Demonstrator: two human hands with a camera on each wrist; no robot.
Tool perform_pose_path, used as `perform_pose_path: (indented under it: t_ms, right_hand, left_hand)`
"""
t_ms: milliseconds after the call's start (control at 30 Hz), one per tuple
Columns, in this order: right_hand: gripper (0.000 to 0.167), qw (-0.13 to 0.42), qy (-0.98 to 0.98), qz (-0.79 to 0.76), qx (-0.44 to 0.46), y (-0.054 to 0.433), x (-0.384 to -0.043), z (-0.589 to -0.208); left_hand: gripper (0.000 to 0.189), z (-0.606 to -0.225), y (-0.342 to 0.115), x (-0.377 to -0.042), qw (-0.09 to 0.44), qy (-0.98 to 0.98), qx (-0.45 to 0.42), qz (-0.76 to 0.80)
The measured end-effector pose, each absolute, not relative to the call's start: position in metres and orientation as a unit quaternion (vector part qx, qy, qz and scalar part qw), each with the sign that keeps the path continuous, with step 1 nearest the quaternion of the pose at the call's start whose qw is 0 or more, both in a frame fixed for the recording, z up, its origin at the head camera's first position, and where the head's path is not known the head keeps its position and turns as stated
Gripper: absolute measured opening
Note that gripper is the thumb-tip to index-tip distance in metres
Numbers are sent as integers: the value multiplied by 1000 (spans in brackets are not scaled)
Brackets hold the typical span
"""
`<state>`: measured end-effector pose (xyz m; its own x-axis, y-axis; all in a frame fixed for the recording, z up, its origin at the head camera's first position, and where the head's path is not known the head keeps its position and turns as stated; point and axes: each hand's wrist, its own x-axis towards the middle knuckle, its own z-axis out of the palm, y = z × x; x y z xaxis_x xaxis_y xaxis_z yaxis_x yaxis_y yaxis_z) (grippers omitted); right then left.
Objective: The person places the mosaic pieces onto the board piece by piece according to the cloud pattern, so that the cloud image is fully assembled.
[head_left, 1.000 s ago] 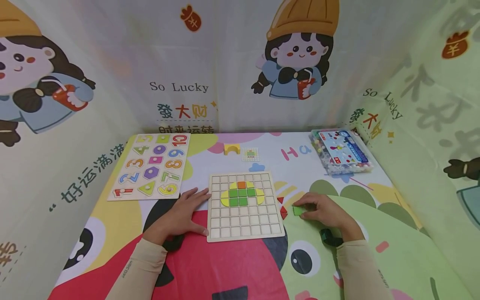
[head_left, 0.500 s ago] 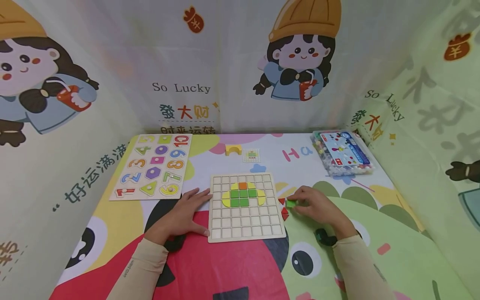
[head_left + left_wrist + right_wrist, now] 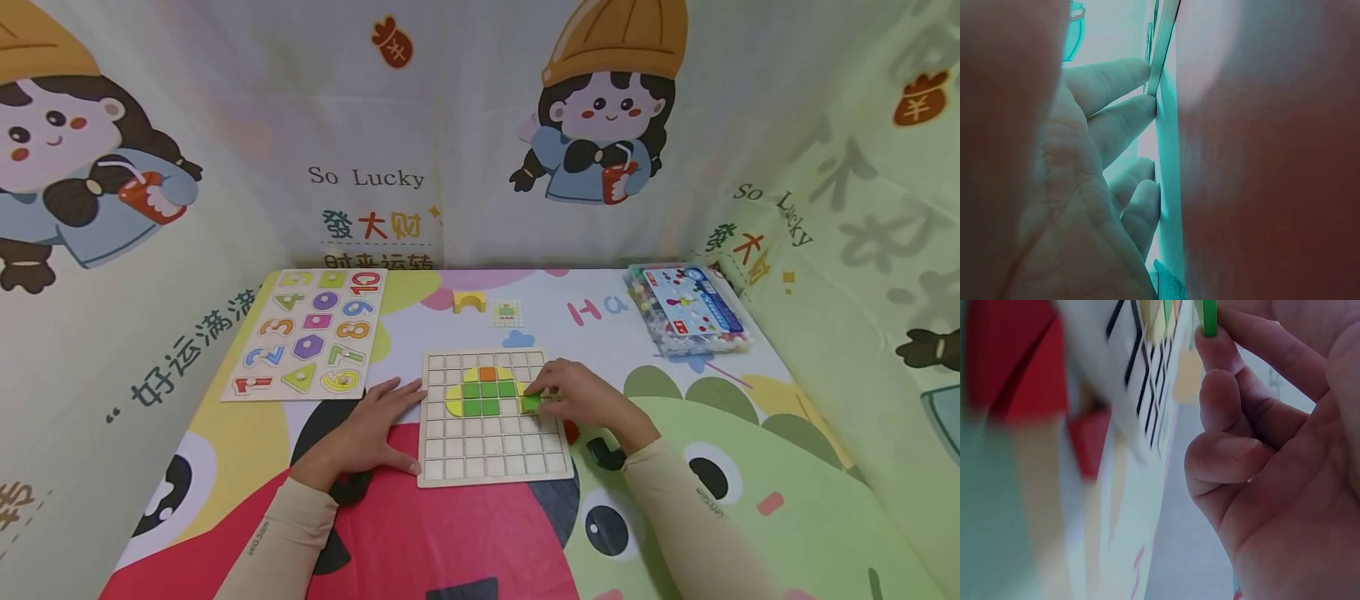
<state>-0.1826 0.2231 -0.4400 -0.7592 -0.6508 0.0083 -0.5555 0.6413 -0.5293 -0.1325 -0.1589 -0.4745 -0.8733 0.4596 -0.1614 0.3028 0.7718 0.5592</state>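
Note:
A wooden grid board (image 3: pixel 495 469) lies mid-table. On it sit several green square tiles (image 3: pixel 482 407), one orange square (image 3: pixel 487 374) and yellow curved pieces (image 3: pixel 454 401). My left hand (image 3: pixel 367 435) rests at the board's left edge, fingers spread and thumb near the lower corner. Over the right part of the pattern, my right hand (image 3: pixel 581 396) pinches a green square tile (image 3: pixel 531 404). The right wrist view shows that tile's green edge (image 3: pixel 1209 317) between thumb and finger. Red triangle pieces (image 3: pixel 1089 440) lie beside the board's right edge, mostly hidden by the right hand in the head view.
Back left lies a number-and-shape puzzle board (image 3: pixel 307 333). Behind the grid board are a yellow arch block (image 3: pixel 469 302) and a small pattern card (image 3: pixel 506 313). A clear plastic box (image 3: pixel 688 308) of colourful pieces stands at the back right. Printed curtains surround the table.
My right hand has carried the green tile leftward from the table, past the red triangles, to over the board. The left hand stays at the board's edge.

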Motion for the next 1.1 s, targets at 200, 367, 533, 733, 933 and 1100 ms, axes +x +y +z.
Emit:
perform_pose_path:
  t_ms: [200, 367, 533, 733, 933, 1100]
  right_hand:
    - [21, 114, 903, -241, -337, 201, -186, -445]
    - [21, 108, 904, -224, -347, 193, -186, -448]
    - [21, 97, 903, -216, -360, 189, -186, -449]
    - [23, 97, 907, -211, -351, 183, -185, -451]
    - [24, 100, 912, -212, -338, 180, -183, -452]
    - [23, 99, 912, -216, -334, 180, -184, -454]
  left_hand:
    - [116, -475, -157, -133, 145, 930, 205, 267]
    - [116, -474, -156, -133, 145, 929, 207, 269]
    - [115, -472, -156, -133, 149, 930, 204, 267]
    - [116, -473, -158, -132, 149, 931, 201, 266]
    - [116, -474, -159, -132, 148, 930, 200, 269]
    - [117, -475, -159, -133, 145, 930, 200, 272]
